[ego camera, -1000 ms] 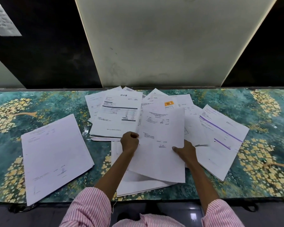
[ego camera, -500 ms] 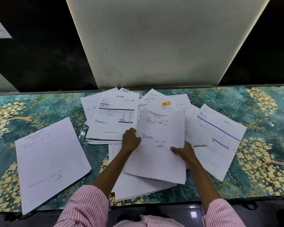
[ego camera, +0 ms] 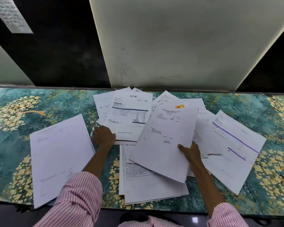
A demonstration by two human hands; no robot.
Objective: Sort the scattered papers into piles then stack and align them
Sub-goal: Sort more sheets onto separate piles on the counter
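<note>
White printed papers lie scattered on a teal, gold-flowered table (ego camera: 39, 104). My right hand (ego camera: 189, 153) grips the right edge of a thin stack of signed sheets (ego camera: 164, 141), lifted and tilted over a lower pile (ego camera: 151, 185) at the near edge. My left hand (ego camera: 103, 136) rests with fingers curled on the near left corner of the invoice pile (ego camera: 129, 115) at the back centre. A neat pile (ego camera: 59, 154) lies at the left. Sheets with purple lines (ego camera: 233, 145) spread out at the right. More loose sheets (ego camera: 187, 102), one with an orange label, show behind the lifted stack.
A pale upright panel (ego camera: 179, 43) rises behind the table's back edge, with dark gaps on both sides. The table's near edge runs just under the left pile and the lower pile. My pink striped sleeves (ego camera: 75, 199) hang over that edge.
My left hand has let go of the signed stack and moved left onto the corner of the invoice pile. My right hand still holds the stack, now tilted more to the right.
</note>
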